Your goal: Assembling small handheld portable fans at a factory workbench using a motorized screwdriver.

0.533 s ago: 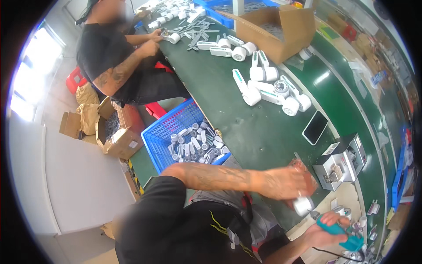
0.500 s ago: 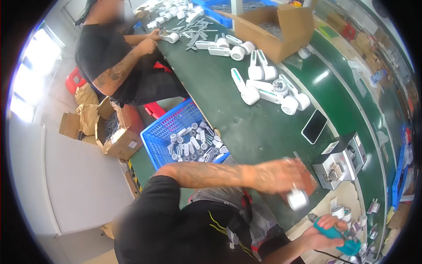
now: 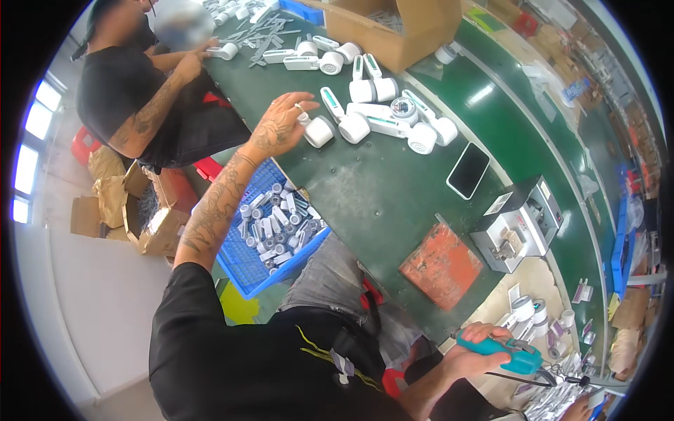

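Observation:
My left hand (image 3: 279,128) is stretched out over the green bench, its fingers closed about the handle end of a white round-headed handheld unit (image 3: 318,132). The unit's drum-like head points away from the palm; part of its handle is hidden by my fingers. Just right of it lies a group of similar white units, among them one with a teal strip (image 3: 345,119) and one with a perforated face (image 3: 421,137). My right hand (image 3: 484,349) is wrapped round a teal electric screwdriver (image 3: 521,358) with a dark cord, low at the right.
A worn red-orange plate (image 3: 441,266) lies on the bench (image 3: 365,186). Near it are a phone (image 3: 468,170) and a metal fixture (image 3: 516,228). A blue basket (image 3: 242,270) of parts stands left of the bench. A co-worker (image 3: 133,98) sits at the far left; a cardboard box (image 3: 421,31) stands at the back.
My left hand has swung from above the red-orange plate to the far left of the bench, carrying the white unit. The screwdriver in my right hand has shifted slightly left.

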Demonstrator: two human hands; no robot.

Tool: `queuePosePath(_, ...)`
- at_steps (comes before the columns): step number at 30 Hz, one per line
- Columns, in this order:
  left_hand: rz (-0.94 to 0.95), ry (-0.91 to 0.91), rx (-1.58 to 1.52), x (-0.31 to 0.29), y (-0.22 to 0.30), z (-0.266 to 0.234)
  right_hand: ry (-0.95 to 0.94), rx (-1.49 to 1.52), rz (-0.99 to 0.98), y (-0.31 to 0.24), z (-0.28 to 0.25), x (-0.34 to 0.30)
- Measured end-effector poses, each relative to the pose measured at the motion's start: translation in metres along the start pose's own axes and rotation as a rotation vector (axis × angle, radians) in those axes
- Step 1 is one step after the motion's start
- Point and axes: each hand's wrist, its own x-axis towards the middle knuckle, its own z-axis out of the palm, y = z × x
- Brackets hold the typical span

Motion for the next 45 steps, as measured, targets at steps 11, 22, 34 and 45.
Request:
queuePosePath(11,-0.312,0.222,0.384,0.026,0.063,0.080,-0.145,0.143,0.133,0.009,0.013,-0.002)
queuePosePath(22,-0.117,0.367,-0.078,0.081,0.080,0.071,0.258,-0.377,0.077,-0.002,-0.031,-0.034)
queuePosePath(34,0.513,-0.533,-0.754,0.037,0.485,0.145,0.014,-0.294,0.073,-0.040,-0.045,-0.042)
queuePosePath(45,0.244,-0.487,-0.848,0.039,0.486,0.148,0.052,-0.245,0.081,-0.053,-0.067,-0.058)
